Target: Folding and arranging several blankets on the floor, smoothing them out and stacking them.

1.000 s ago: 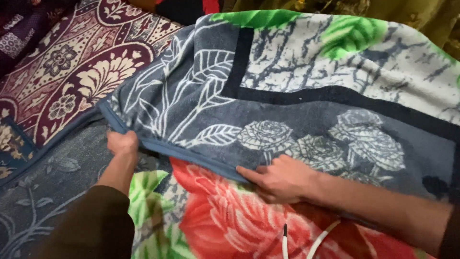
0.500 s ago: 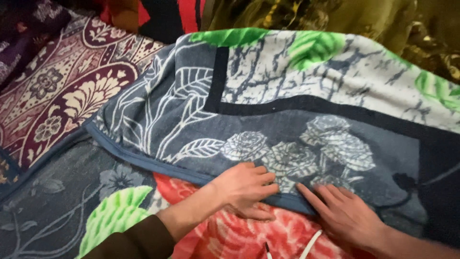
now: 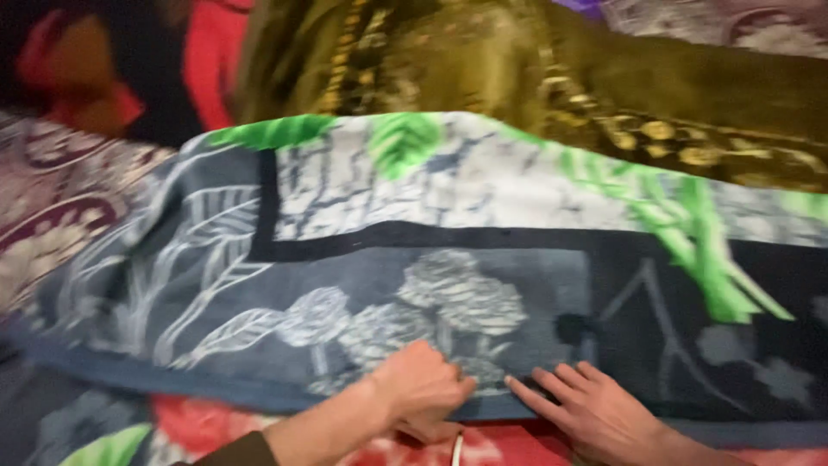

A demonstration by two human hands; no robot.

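Your left hand [image 3: 418, 384] has curled, knuckles bent on the grey floral blanket's [image 3: 448, 293] folded edge; your right hand [image 3: 595, 414] stays flat, fingers spread — gripping nothing. Beyond, the view has shifted up — olive-gold fabric [image 3: 535, 78] crowds the far edge.

Both hands sit close together at the blanket's [image 3: 448, 285] folded edge — the left hand [image 3: 420, 384] curled on the hem, the right hand [image 3: 595, 410] flat beside it, only a narrow gap between them. To either side the hem runs bare, so a hand could slide left or right along it. Beyond the fold, the blanket lies open and flat. Farther back a heaped olive-gold cloth [image 3: 535, 78] rises and blocks the far edge — a patterned rug [image 3: 52, 216] lies low at left.
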